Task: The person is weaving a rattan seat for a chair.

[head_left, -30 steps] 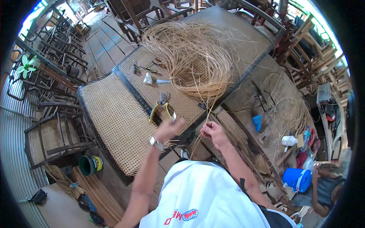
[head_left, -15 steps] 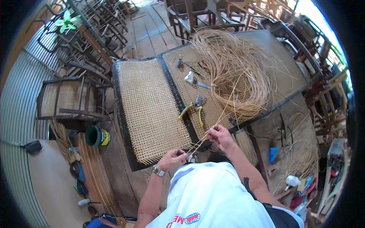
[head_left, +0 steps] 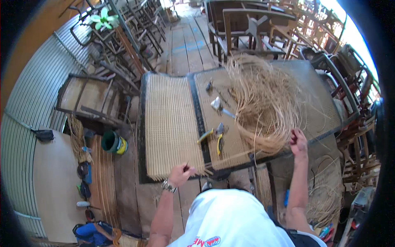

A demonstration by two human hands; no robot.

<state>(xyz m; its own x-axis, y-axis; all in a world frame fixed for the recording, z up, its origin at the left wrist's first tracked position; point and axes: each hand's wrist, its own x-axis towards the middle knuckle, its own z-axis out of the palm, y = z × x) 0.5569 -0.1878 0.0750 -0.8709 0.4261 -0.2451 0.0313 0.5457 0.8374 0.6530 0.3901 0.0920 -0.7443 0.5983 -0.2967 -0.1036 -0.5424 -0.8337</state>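
A woven cane panel (head_left: 170,123) lies in a dark frame (head_left: 197,109), its loose ends sticking out along the near edge. My left hand (head_left: 181,175) is closed in a pinch at that edge, near the loose ends; a thin tip shows above the fingers, too small to name. Farther right, my right hand (head_left: 298,143) is closed beside a big bundle of loose cane strands (head_left: 267,99). A pale, blurred cane strand (head_left: 236,156) stretches from the panel's near corner toward my right hand, which grips its far end.
Yellow-handled pliers (head_left: 220,144) and a white-headed brush (head_left: 217,103) lie on the frame's second woven section. A green bucket (head_left: 111,142) stands to the left on the plank floor (head_left: 138,201). Chair frames (head_left: 255,24) crowd the back. More cane strands (head_left: 325,189) lie at the right.
My right hand has swung away to the right and farther off, drawing the strand out. My left hand has stayed near the panel's edge. The whole view has shifted.
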